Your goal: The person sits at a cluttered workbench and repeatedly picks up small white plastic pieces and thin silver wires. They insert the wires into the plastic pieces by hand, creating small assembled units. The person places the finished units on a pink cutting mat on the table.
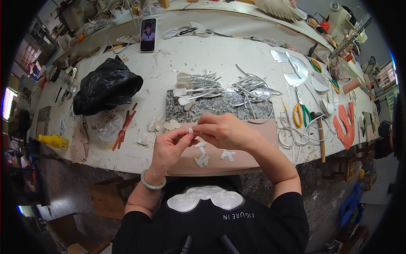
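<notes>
My left hand (167, 148) and my right hand (224, 130) meet at the front of the table, both closed in a pinch. Between their fingertips is a small white piece (191, 131), too small to make out fully. Several pale rounded tabs (171, 125) lie just beyond my left fingers. Below my hands, short white strips (202, 160) are scattered on a beige-pink board (253, 139). Behind it, a speckled stone slab (177, 111) carries silver straps (205, 80) with pale rounded ends, and a loose bundle of silver straps (253, 86) to their right.
On the left are a black plastic bag (105, 86), reddish-brown strips (124, 127) and a yellow bottle (53, 141). A phone (148, 36) stands at the back. To the right lie orange-handled scissors (298, 114), a hammer (321, 139), white cord (287, 136) and an orange-red cut piece (344, 127).
</notes>
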Tool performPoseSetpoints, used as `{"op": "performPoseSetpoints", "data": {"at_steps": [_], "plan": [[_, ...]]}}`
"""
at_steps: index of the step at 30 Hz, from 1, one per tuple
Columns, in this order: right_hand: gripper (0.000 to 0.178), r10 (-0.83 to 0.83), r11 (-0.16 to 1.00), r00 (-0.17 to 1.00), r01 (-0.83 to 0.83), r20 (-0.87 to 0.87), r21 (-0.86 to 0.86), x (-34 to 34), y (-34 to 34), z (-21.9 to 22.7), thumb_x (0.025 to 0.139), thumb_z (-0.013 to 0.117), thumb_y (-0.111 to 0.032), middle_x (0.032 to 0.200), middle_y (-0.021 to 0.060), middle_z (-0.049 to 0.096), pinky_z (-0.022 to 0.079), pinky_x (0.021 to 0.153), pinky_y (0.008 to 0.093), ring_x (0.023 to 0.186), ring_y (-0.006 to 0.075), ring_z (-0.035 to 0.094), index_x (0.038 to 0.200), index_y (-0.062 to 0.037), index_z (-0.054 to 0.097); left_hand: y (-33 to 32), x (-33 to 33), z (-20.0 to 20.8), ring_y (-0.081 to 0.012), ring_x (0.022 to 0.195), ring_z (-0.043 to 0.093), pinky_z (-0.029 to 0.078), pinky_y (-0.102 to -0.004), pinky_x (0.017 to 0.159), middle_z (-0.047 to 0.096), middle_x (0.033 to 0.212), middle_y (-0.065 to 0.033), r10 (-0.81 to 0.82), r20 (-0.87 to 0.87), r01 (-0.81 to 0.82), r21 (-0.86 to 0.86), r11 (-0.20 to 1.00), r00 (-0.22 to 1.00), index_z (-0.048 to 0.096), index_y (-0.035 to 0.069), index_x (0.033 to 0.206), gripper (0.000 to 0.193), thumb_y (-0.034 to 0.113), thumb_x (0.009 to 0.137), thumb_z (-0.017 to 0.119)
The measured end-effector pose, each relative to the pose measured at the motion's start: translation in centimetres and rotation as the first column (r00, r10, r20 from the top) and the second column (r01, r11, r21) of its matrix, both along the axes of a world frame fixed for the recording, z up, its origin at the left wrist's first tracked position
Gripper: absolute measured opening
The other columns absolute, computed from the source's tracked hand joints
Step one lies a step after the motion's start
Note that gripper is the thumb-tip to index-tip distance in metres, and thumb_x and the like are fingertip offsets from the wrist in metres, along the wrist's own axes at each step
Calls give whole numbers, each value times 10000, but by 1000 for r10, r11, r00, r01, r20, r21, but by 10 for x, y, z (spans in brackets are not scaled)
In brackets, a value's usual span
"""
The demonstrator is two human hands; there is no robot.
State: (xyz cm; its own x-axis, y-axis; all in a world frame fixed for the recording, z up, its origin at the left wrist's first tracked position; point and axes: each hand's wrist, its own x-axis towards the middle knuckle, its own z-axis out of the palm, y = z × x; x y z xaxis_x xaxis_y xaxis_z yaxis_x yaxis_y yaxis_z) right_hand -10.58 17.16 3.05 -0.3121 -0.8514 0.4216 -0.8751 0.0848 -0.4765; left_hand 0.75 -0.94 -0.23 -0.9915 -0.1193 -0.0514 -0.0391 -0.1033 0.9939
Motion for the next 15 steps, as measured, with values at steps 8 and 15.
{"op": "performPoseSetpoints", "data": {"at_steps": [8, 15], "plan": [[106, 1, 997, 946, 24, 323, -74, 12, 6, -8, 791, 669, -110, 811, 89, 645, 504, 551, 371, 620, 265, 626, 867, -43, 699, 3, 9, 17, -148, 775, 700, 571, -252, 703, 719, 859, -117, -95, -70, 65, -344, 937, 993, 671, -96, 983, 169, 44, 908, 613], [152, 14, 996, 792, -66, 611, 63, 11, 62, -4, 802, 703, -150, 613, 36, 568, 397, 474, 288, 506, 138, 511, 725, -29, 651, -16, 10, 15, -207, 642, 684, 601, -332, 654, 690, 827, -159, -79, 188, 24, 282, 959, 979, 659, -67, 924, 129, 27, 873, 588]]}}
